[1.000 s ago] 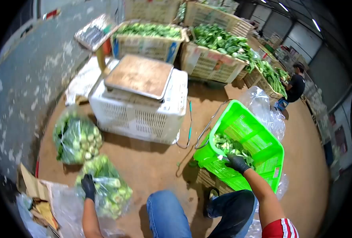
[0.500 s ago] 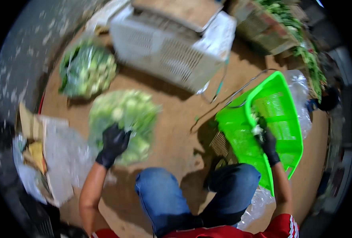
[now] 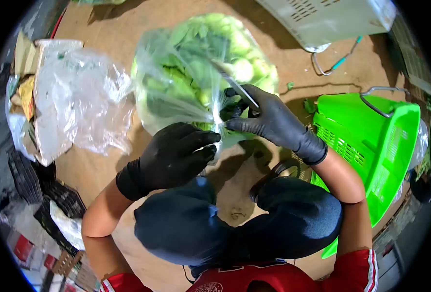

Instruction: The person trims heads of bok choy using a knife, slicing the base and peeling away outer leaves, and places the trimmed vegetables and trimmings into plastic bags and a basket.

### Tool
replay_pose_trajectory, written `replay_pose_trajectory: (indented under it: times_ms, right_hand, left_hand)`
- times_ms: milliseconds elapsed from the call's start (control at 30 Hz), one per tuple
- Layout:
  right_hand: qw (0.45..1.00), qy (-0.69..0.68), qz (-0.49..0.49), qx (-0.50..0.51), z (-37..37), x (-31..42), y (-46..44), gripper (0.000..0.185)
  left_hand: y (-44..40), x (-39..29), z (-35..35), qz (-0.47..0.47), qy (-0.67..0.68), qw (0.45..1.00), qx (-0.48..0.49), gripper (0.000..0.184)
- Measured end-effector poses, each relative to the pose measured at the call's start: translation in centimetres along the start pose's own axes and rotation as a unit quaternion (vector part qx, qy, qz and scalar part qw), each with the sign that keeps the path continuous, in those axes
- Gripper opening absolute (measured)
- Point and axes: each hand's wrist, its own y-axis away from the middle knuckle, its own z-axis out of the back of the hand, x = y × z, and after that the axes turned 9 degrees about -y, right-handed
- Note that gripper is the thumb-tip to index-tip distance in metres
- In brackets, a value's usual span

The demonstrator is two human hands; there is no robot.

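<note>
A clear plastic bag (image 3: pixel 152 92) full of leafy green vegetables with pale, round stem ends (image 3: pixel 243 69) lies on the floor in front of my knees. Its gathered neck (image 3: pixel 217 117) comes together between both hands. My left hand (image 3: pixel 176 153), in a black glove, is closed at the neck from the left, fingertips touching the plastic. From the right, my black-gloved right hand (image 3: pixel 269 117) pinches the same neck. A narrow metal blade (image 3: pixel 235 83), apparently a knife, sticks out of this hand toward the upper left; its handle is hidden.
On the right a bright green plastic basket (image 3: pixel 366 126) with a wire handle (image 3: pixel 371 100) lies tilted. A white crate (image 3: pixel 317 19) stands at the upper right. Loose clear plastic (image 3: pixel 86 97) lies over cardboard (image 3: pixel 45 53) on the left. Black crates (image 3: pixel 55 194) are lower left.
My right hand has left the green basket and come across to the bag. Both hands now meet at the bag's neck; the left was on top of the bag. The view has shifted closer.
</note>
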Motion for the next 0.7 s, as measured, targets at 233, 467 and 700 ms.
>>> replay_pose_trajectory:
  times_ms: [233,467,700]
  right_hand:
    - [0.991,-0.092,0.082,0.047,-1.8,-5.1,0.0,0.033]
    - [0.977,-0.203,0.0,0.062,0.0,-5.4,-1.3,0.021]
    - [0.951,0.097,0.291,-0.02,2.1,-4.2,-1.6,0.016]
  left_hand:
    - [1.1,-2.7,-1.0,0.037,-0.052,0.998,0.028,0.024]
    - [-2.6,0.4,-1.6,0.321,0.059,0.945,-0.012,0.024]
    - [-5.0,0.8,-4.0,0.35,0.173,0.92,-0.028,0.02]
